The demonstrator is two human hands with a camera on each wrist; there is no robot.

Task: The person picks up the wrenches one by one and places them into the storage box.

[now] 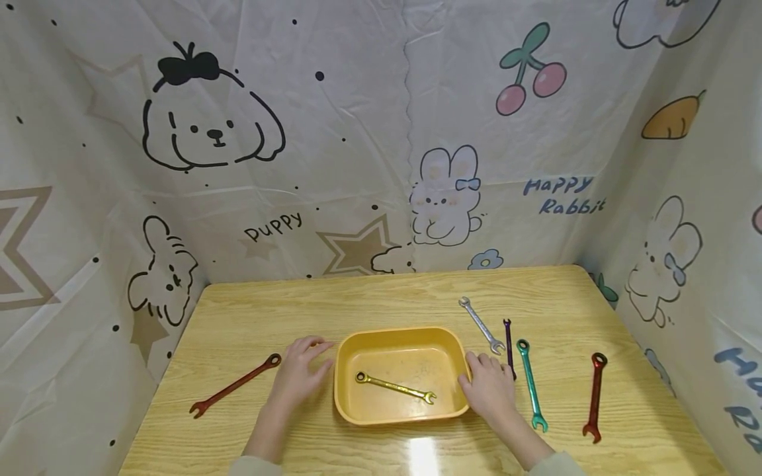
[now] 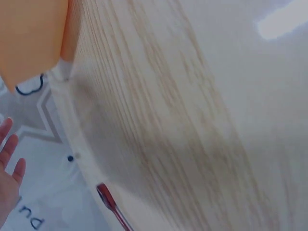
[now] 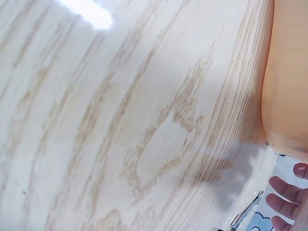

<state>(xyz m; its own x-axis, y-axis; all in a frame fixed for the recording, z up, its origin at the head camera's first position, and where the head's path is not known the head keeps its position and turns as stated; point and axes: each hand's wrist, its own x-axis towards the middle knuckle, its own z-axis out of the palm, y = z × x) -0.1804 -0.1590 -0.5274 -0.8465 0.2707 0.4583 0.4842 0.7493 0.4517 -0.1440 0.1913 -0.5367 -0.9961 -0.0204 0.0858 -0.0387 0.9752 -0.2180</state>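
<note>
A yellow plastic basin (image 1: pixel 405 419) stands on the table, with a gold combination wrench (image 1: pixel 395 387) lying inside it. My left hand (image 1: pixel 302 370) is just left of the basin, its relaxed fingers pointing at the wall and holding nothing. In the left wrist view the left fingers (image 2: pixel 8 151) are spread, apart from the basin wall (image 2: pixel 31 38). At the basin's right side is my right hand (image 1: pixel 489 385), thumb close to the rim; whether it touches cannot be told. The right wrist view shows its fingers (image 3: pixel 284 190) loosely bent around nothing.
A red wrench (image 1: pixel 235 385) lies left of the left hand. Right of the basin lie a silver wrench (image 1: pixel 481 325), a small purple wrench (image 1: pixel 508 347), a green wrench (image 1: pixel 532 387) and another red wrench (image 1: pixel 595 398). A printed cloth (image 1: pixel 357 165) hangs around the table.
</note>
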